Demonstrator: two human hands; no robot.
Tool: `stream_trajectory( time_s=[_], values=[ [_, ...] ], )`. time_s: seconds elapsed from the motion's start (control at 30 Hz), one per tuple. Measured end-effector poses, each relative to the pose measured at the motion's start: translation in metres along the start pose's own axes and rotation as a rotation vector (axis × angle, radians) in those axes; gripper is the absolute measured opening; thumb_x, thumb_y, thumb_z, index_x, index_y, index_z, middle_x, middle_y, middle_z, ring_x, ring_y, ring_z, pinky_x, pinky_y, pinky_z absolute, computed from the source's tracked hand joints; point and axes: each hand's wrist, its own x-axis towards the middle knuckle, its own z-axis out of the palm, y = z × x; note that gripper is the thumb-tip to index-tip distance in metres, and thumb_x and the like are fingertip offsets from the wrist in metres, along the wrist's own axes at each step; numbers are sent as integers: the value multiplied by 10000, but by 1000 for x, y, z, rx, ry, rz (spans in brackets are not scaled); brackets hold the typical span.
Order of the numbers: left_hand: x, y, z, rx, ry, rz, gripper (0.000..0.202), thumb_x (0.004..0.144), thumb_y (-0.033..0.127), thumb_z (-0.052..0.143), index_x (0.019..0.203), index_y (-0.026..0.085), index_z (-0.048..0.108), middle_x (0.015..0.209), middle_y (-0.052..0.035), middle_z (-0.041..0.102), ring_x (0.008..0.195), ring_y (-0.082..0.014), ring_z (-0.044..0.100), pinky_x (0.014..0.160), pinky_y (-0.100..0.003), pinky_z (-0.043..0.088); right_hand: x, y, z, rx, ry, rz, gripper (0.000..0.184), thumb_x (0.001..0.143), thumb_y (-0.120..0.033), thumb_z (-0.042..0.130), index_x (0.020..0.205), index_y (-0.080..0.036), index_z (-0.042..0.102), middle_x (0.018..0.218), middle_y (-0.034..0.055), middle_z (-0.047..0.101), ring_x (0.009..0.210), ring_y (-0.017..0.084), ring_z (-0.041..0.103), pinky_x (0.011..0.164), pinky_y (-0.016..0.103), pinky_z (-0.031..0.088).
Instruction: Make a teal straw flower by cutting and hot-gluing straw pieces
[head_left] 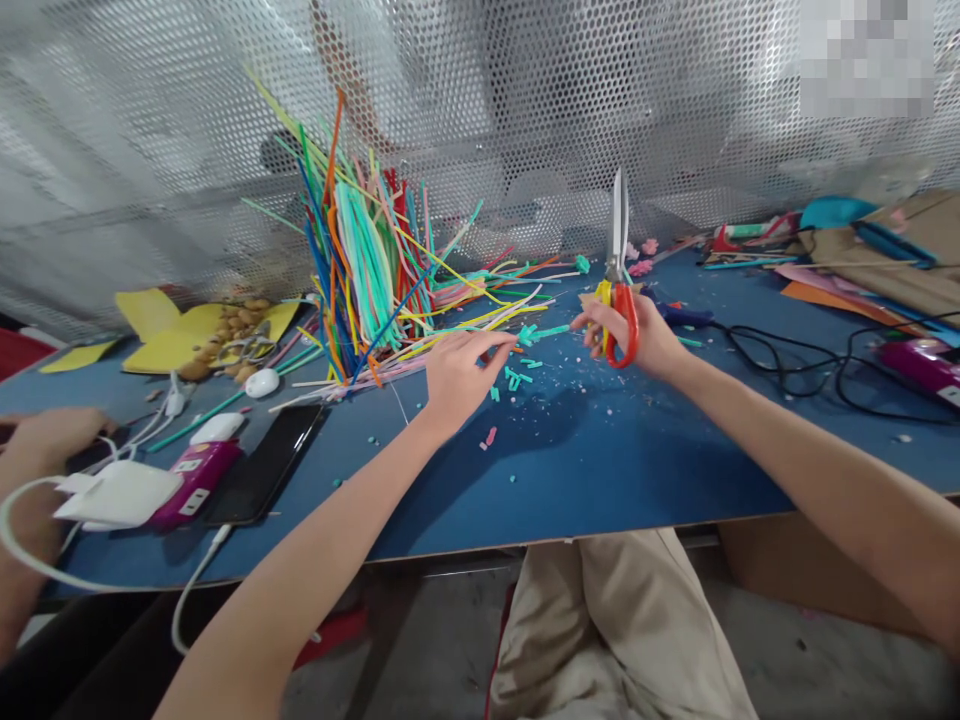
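Observation:
My left hand (pixel 466 378) pinches a small teal pipe-cleaner piece (pixel 529 336) that has short bits branching off it. A straight teal stem (pixel 553 331) runs from that piece toward my right hand (pixel 637 335), whose thumb and index finger are at its far end. The same hand is closed round scissors (pixel 617 240) with red and yellow handles, their blades pointing up and away from the stem. Below my hands, short cut teal bits (pixel 517 380) lie on the blue table (pixel 555 480). A pink bit (pixel 490 437) lies nearer the front edge.
A tall bundle of coloured pipe cleaners (pixel 367 265) leans by the perforated metal screen (pixel 540 130). At left are a phone (pixel 266 465), a purple power strip (pixel 196 480), a white charger (pixel 124 492) and another person's hand (pixel 56 437). Black cable (pixel 787 365) and cardboard (pixel 855 250) are at right.

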Motion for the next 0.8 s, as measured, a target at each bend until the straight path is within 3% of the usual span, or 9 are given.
stream_trajectory(
  time_s=[0.1, 0.2, 0.33, 0.43, 0.63, 0.8],
  values=[
    [0, 4, 1, 18, -4, 6, 111, 946, 339, 676, 975, 293, 773, 855, 28, 780, 732, -129, 700, 744, -287, 495, -5, 5, 14, 86, -28, -25, 375, 788, -554, 768, 844, -223, 603, 906, 63, 683, 791, 188, 678, 732, 382, 636],
    [0, 6, 1, 16, -14, 15, 121, 952, 340, 668, 979, 291, 775, 864, 27, 784, 723, -122, 697, 719, -270, 488, -5, 13, 16, 115, -38, -46, 379, 762, -531, 795, 848, -224, 589, 897, 42, 678, 794, 186, 694, 804, 404, 633],
    [-1, 8, 2, 13, -29, -6, 150, 950, 386, 670, 1003, 293, 775, 905, 24, 791, 660, -109, 674, 674, -262, 489, -5, 14, 14, 57, 13, -85, 386, 755, -518, 798, 865, -233, 561, 795, 17, 661, 704, 184, 689, 721, 397, 615],
    [-3, 8, 4, 1, -50, 1, 176, 928, 435, 690, 1001, 305, 783, 930, 20, 797, 727, -129, 714, 676, -267, 501, -6, 9, 15, -8, 83, -79, 406, 769, -557, 763, 871, -248, 521, 780, 6, 661, 641, 169, 663, 677, 404, 604],
    [-3, 5, 3, 10, -66, -14, 210, 948, 449, 654, 993, 301, 798, 935, -1, 801, 864, -173, 753, 731, -289, 524, -10, 6, 18, -120, 28, -124, 376, 809, -582, 698, 863, -260, 513, 743, -2, 631, 685, 186, 660, 727, 429, 594],
    [-1, 5, 1, 33, -69, -36, 214, 970, 435, 625, 980, 298, 789, 930, 15, 795, 802, -147, 736, 685, -264, 490, -14, 6, 13, -231, 90, -234, 351, 860, -558, 632, 799, -249, 477, 804, 6, 597, 642, 143, 554, 642, 357, 517]
  ],
)
